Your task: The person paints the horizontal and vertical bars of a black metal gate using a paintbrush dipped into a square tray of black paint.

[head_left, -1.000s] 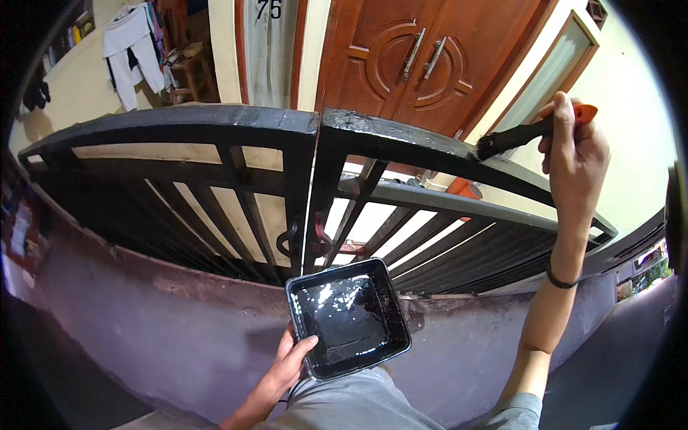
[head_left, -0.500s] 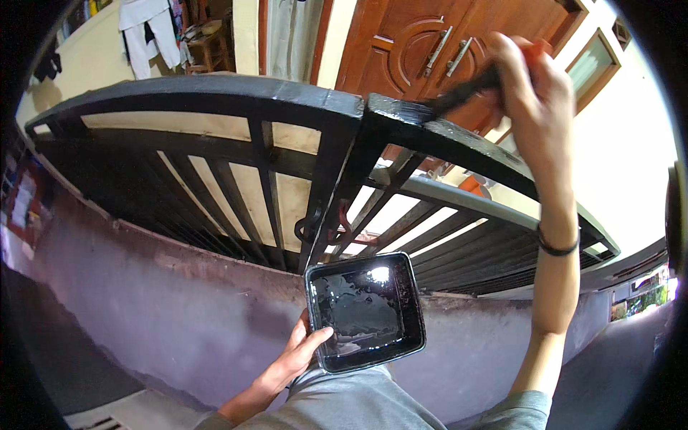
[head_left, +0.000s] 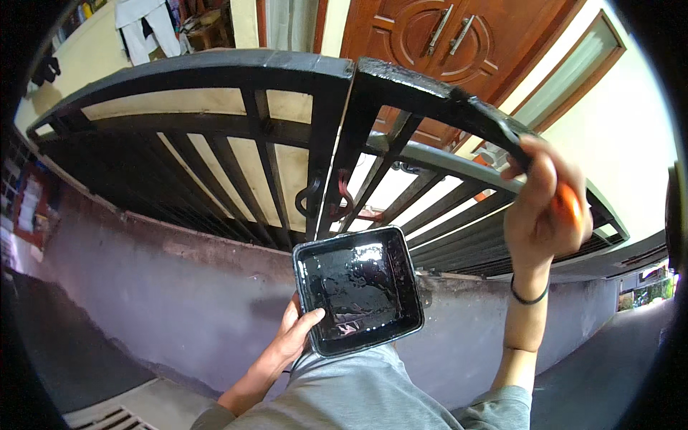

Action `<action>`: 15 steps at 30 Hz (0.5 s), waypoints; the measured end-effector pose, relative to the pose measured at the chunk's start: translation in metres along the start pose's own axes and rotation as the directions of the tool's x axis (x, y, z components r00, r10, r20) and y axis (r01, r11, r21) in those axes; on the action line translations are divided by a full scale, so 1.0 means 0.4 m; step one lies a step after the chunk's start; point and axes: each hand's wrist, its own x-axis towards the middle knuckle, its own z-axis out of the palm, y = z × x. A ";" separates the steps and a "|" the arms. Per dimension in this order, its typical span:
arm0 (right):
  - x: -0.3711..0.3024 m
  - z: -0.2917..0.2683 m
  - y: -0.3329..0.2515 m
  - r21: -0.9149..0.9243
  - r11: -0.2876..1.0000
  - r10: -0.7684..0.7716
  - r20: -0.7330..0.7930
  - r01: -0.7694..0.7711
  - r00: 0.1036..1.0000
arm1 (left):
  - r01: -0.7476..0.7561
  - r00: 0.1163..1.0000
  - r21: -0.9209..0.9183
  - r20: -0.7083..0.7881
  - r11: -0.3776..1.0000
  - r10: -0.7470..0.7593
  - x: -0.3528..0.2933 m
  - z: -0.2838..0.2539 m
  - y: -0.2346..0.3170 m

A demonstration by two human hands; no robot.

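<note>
- The brush point(head_left: 494, 120) lies at the sloping top rail of the right gate leaf point(head_left: 405, 77); its dark bristle end appears to touch the rail's upper face.
- From the grip, the bristles point up and to the left, away from the person; the long axis slants down to the right, nearly in line with that stretch of rail.
- The right hand point(head_left: 537, 204) holds the brush, fingers closed around its handle, with the orange butt end showing by the palm. This is the nearer of the 2 hands to the rail.
- The left hand point(head_left: 297, 331) grips a square black tray point(head_left: 406, 287) at its lower left corner, thumb over the rim, other fingers mostly hidden beneath. Wet, shiny black liquid coats the inside.
- The tray sits in front of the grey shirt point(head_left: 351, 394), below the seam between the 2 leaves and well apart from the brush.
- The left gate leaf point(head_left: 215, 68) stands just beside the right leaf, with a narrow gap between. Beyond is a wooden double door point(head_left: 459, 54).
- Against 0.5 s ago, the bristles are farther right along the rail, and the handle, which sloped up to the right, now slopes down; the right hand is lower in view.
</note>
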 end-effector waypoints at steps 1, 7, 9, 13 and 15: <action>-0.027 -0.002 -0.008 -0.021 0.995 -0.096 0.014 0.096 0.995 | -0.014 1.000 -0.006 -0.020 1.000 0.014 -0.006 -0.003 -0.004; -0.250 0.083 0.020 -0.004 0.887 -0.418 0.416 0.462 0.807 | -0.031 0.992 0.011 -0.119 0.999 0.033 -0.058 -0.043 -0.030; -0.257 0.082 0.026 0.070 0.942 -0.329 0.371 0.327 0.869 | -0.029 0.989 -0.008 -0.148 1.000 0.027 -0.071 -0.044 -0.016; -0.143 0.087 0.059 0.021 0.943 -0.327 0.241 0.332 0.914 | -0.016 0.977 0.047 -0.210 0.999 0.026 -0.087 -0.078 -0.027; -0.107 0.065 0.032 -0.057 0.898 -0.414 0.228 0.436 0.882 | -0.032 0.971 0.049 -0.236 0.998 0.042 -0.089 -0.085 -0.032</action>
